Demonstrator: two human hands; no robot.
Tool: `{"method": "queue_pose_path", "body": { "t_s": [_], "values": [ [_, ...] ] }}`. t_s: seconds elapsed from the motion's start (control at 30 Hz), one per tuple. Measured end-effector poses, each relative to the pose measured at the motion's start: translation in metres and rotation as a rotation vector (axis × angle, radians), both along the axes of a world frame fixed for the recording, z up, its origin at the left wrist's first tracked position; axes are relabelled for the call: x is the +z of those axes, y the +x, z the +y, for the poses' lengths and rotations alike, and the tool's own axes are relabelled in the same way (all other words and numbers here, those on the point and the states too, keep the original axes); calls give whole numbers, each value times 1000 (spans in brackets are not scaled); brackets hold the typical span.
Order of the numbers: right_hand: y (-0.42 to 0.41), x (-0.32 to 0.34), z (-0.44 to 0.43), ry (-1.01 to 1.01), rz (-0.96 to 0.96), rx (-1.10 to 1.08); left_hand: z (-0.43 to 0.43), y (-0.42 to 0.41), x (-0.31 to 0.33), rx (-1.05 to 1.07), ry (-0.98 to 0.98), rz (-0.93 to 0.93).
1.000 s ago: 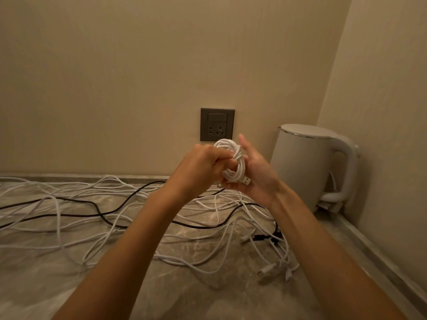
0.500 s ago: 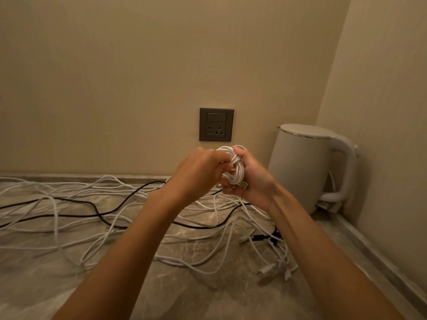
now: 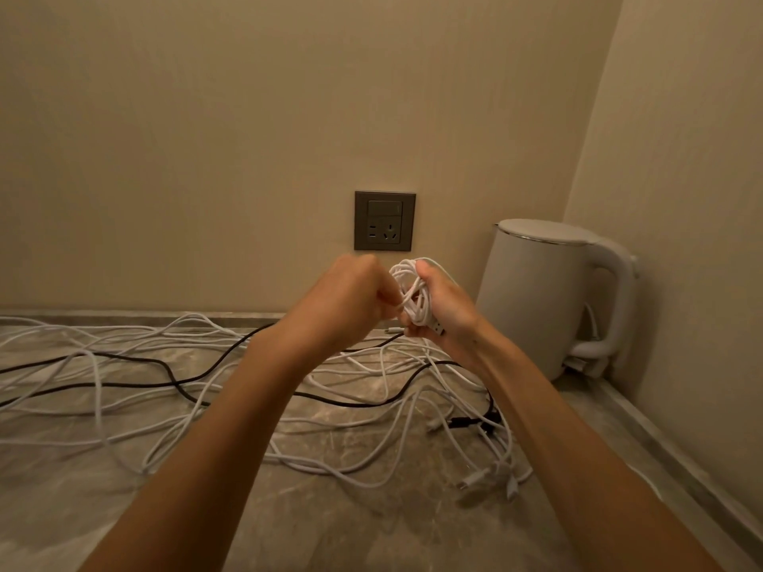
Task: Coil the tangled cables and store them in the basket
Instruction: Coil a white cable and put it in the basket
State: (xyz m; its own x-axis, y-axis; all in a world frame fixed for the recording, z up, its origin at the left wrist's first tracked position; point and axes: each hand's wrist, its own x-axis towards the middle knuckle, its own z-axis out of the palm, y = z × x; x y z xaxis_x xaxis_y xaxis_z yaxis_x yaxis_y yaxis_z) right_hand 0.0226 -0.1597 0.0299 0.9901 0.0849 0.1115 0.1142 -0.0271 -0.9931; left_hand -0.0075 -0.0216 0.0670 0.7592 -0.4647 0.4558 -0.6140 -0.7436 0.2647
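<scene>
Above tabletop (image 3: 289, 526), mid-frame: right hand (image 3: 448, 309) grips white cable coil (image 3: 413, 297); left hand (image 3: 351, 297), fingers curled, pinches strand at coil's side. Risk: slack grip lets loops spring apart; trailing end may snag loose tangle (image 3: 136, 410) beneath. Black cable (image 3: 173, 383) threads through it. Kettle (image 3: 532, 299) near right; wall socket (image 3: 385, 220) behind. Basket not in view.

Both forearms reach forward; the left hand (image 3: 351, 297) pinches and the right hand (image 3: 448, 313) grips the white cable coil (image 3: 414, 301).
</scene>
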Motion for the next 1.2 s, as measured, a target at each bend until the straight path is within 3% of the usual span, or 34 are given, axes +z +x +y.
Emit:
{"method": "queue_pose_path", "body": {
  "t_s": [0.17, 0.27, 0.43, 0.57, 0.73, 1.07, 1.2],
  "values": [
    [0, -3, -1, 169, 23, 66, -6, 6, -10, -130, -188, 12],
    [0, -3, -1, 303, 72, 145, -13, 14, -23, -158, -358, -166],
    [2, -4, 0, 433, 138, 250, -18, 21, -37, -182, -449, -322],
    [1, -3, -4, 505, 190, 283, -15, 25, -39, -176, -410, -426],
    [1, -6, 0, 414, 199, 243, -11, 27, -44, -206, -222, -411],
    [-1, -1, 2, 324, 164, 199, -12, 23, -44, -89, -91, -647],
    [-1, 1, 0, 288, 140, 166, -12, 27, -45, -105, -10, -657]
  ]
}}
